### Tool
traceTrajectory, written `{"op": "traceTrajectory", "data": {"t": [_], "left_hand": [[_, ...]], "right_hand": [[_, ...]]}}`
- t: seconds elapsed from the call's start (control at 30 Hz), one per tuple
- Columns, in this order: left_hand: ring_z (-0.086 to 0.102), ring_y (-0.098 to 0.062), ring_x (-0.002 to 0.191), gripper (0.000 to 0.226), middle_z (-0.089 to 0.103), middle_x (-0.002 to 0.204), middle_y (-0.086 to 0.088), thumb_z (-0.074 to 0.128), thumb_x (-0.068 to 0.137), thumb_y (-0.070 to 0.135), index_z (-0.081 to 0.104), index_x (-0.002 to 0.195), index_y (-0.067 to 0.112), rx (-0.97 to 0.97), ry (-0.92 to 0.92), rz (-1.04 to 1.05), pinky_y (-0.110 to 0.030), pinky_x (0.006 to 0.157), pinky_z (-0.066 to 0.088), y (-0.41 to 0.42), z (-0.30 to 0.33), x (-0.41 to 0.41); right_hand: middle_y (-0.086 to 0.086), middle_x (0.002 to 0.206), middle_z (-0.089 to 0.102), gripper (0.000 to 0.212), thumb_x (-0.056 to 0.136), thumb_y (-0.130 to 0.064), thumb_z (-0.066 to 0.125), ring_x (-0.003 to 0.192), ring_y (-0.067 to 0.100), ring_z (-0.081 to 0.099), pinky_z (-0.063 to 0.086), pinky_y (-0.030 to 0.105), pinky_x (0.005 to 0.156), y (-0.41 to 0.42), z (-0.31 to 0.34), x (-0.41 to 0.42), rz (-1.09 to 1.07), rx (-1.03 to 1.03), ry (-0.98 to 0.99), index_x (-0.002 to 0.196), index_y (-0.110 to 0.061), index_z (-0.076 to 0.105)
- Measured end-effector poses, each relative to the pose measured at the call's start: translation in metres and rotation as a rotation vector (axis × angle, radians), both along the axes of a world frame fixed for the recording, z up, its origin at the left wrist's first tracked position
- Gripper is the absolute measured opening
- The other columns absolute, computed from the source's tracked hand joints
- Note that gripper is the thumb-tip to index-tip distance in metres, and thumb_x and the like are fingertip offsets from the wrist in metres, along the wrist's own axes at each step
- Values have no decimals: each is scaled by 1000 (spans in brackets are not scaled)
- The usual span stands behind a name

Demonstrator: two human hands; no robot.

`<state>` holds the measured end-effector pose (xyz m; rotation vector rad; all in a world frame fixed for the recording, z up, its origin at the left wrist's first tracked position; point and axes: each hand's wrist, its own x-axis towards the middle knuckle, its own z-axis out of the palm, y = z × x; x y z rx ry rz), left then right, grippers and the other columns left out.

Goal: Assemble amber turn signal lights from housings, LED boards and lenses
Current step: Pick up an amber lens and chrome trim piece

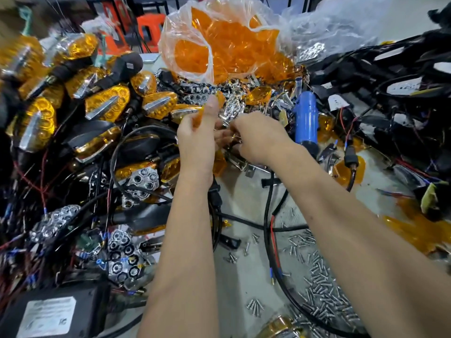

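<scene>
Two hands meet mid-table: an amber lens (pixel 196 113) is pinched by the left hand (pixel 195 137); the right hand (pixel 258 137) is curled, its contents hidden.

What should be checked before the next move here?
1. Left hand holds an amber lens: ok.
2. Right hand has picked a part: cannot tell, fingers curled over something small, hidden.
3. Lens supply: ok, bag full of amber lenses behind the hands.
4. Screws within reach: ok, loose on the table under the right forearm.
5. Blue tool at hand: ok, lying just right of the right hand.
6. Work spot free of wires: not ok, cables cross the table.
</scene>
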<state>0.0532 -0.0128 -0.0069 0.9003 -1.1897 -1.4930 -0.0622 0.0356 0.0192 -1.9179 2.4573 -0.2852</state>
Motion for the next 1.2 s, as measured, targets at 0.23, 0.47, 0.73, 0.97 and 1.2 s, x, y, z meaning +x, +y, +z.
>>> {"op": "traceTrajectory", "data": {"t": [0.23, 0.47, 0.73, 0.97, 1.2], "left_hand": [[64, -15, 52, 67, 74, 69, -8, 43, 104, 61, 75, 78, 8, -79, -101, -43, -22, 46, 48, 3, -2, -2], [67, -20, 54, 33, 77, 79, -11, 55, 107, 35, 65, 114, 5, -124, -73, -179, -25, 48, 51, 8, 0, -1], [73, -33, 62, 14, 77, 91, -16, 59, 103, 15, 66, 115, 14, -121, -28, -243, -30, 51, 55, 11, 2, -2], [73, -31, 61, 8, 77, 83, -4, 59, 102, 15, 64, 109, 17, -134, 1, -165, -28, 50, 55, 6, -1, -3], [73, -33, 62, 13, 77, 81, 1, 62, 101, 16, 64, 113, 16, -116, 5, -159, -28, 50, 55, 5, -1, -4]], "right_hand": [[-24, 97, 63, 27, 79, -39, 88, 91, -2, 59, 45, 19, 88, 33, 2, -40, -46, -359, -562, 103, -30, 80], [-4, 76, 67, 36, 74, -39, 85, 53, 8, 47, 38, 19, 46, 47, -1, -48, 46, -433, -1284, 99, -15, 73], [3, 81, 58, 26, 97, 0, 66, 68, 10, 50, 42, 17, 57, 52, -10, -56, 93, -436, -1453, 117, -13, 77], [12, 84, 68, 25, 98, 0, 65, 76, 21, 55, 49, 24, 70, 51, -18, -63, -31, -485, -1289, 111, -15, 80], [-3, 60, 56, 8, 94, -26, 76, 51, 10, 46, 38, 19, 47, 47, -23, -60, -4, -600, -1183, 97, -20, 81]]}}
